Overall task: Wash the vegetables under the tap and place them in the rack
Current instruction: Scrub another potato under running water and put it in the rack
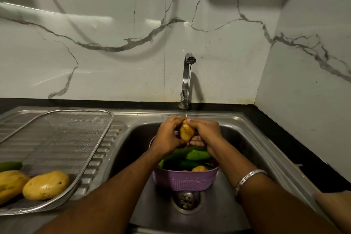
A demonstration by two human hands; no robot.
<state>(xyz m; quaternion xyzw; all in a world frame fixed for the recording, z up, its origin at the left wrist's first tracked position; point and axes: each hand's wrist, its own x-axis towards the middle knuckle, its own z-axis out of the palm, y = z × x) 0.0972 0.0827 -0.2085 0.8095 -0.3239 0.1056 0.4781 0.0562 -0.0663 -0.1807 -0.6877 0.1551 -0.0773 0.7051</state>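
Fingers of left hand point(168, 137) & right hand point(205, 132) curl round a potato point(186, 131), held upright under water from tap point(187, 80), just above purple basket point(185, 181) w/ green veg in sink point(245, 157). At 8 o'clock, rack point(62, 138) holds two potatoes point(46, 185) + a green veg.

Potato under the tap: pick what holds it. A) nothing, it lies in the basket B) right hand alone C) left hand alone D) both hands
D: the left hand and the right hand both curl round the potato, held up in the stream from the tap above the basket.
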